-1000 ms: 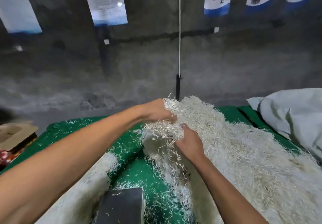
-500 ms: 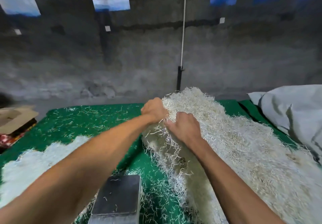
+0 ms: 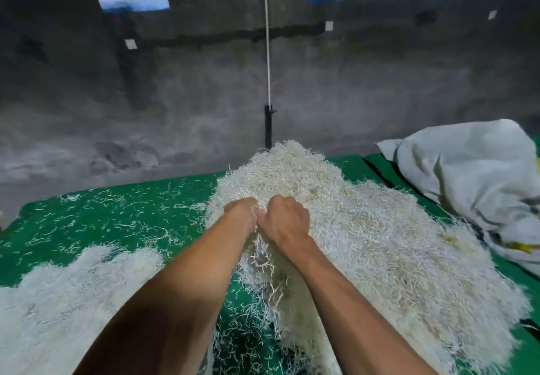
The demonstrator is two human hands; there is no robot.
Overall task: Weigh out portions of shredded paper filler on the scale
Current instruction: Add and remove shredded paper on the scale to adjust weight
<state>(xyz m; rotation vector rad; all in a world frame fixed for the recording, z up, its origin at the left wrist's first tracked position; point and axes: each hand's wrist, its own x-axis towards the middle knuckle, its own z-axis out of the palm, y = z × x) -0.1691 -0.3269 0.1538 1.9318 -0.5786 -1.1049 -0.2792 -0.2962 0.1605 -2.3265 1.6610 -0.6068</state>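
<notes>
Both bare forearms are reaching forward from the bottom of the frame and converging at centre. The left hand [image 3: 241, 214] and the right hand [image 3: 285, 220] are sitting knuckle to knuckle, pressed into the near-left flank of the large pile of shredded paper [image 3: 365, 243]. Both hands are curling into loose fists, with fingers buried in the strands; each appears to be gripping a tuft, though the fingertips themselves are hidden in the paper. Loose strands are hanging below the wrists.

The large pile is occupying the centre and right of the frame, forming a peaked mound of thin, tangled, off-white strips with a wiry, frayed edge. A second, flatter heap of paper [image 3: 64, 301] is lying at the lower left, well apart from the hands. Both are resting on a green table cover [image 3: 117, 217], which is smooth and littered with stray strips.

A crumpled pale grey sack [image 3: 467, 176] is lying at the right edge, beside the large pile. A white cord [image 3: 267, 53] is hanging vertically against the rough grey concrete wall [image 3: 146, 106] at upper centre.
</notes>
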